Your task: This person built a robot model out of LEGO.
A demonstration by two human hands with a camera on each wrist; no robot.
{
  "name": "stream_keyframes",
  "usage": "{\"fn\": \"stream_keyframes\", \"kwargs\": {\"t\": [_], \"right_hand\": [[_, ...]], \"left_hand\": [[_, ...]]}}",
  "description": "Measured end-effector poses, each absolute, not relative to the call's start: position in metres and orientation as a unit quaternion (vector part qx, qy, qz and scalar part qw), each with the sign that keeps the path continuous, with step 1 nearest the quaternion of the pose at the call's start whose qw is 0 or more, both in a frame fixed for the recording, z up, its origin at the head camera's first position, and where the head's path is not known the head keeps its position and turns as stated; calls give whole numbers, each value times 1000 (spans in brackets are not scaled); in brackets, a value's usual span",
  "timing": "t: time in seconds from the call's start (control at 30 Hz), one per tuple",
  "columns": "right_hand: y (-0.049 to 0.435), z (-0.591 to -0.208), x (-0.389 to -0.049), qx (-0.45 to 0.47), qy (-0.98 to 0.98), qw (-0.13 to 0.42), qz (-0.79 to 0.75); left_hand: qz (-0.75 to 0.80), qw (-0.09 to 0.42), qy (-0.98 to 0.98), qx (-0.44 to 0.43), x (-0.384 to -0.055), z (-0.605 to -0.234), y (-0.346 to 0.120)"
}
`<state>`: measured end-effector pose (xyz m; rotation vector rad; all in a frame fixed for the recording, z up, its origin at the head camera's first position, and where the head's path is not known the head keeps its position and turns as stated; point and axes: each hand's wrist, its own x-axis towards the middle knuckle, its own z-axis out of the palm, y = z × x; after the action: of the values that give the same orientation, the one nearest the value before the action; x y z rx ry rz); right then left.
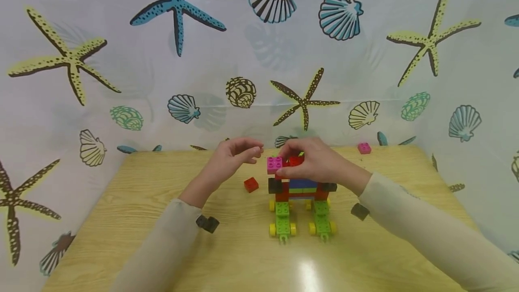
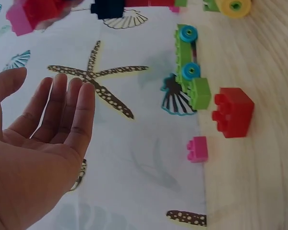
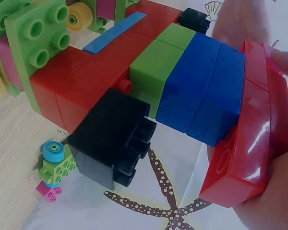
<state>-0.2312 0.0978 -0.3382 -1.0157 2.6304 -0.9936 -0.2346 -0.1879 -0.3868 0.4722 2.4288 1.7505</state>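
A toy building-block model stands on the table, with two green wheeled bases [image 1: 282, 217], blue bricks [image 3: 192, 86] in its middle and a black brick [image 3: 110, 139] jutting from its side. My right hand [image 1: 314, 161] pinches the red bricks [image 3: 245, 143] along the top, thumb in front and fingers behind. At their left end sits a pink brick [image 1: 274, 165]. My left hand [image 1: 231, 159] hovers to the left of the model, fingers apart from it and loosely bent, with nothing in the palm.
On the wooden table [image 1: 162, 238], a loose red brick [image 1: 251, 184] lies left of the model. A second pink brick [image 1: 364, 148] sits at the back right. Behind the model is a small green car [image 2: 183, 52] with blue wheels. A patterned cloth [image 1: 227, 57] hangs behind the table.
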Motion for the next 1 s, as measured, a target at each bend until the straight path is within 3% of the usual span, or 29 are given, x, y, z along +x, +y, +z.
{"fn": "stream_keyframes", "kwargs": {"t": [0.43, 1.0], "right_hand": [[100, -340, -230, -345, 875, 70, -334], [101, -338, -231, -336, 879, 77, -329]], "left_hand": [[562, 53, 812, 147, -272, -422, -194], [558, 62, 826, 46, -315, -456, -206]]}}
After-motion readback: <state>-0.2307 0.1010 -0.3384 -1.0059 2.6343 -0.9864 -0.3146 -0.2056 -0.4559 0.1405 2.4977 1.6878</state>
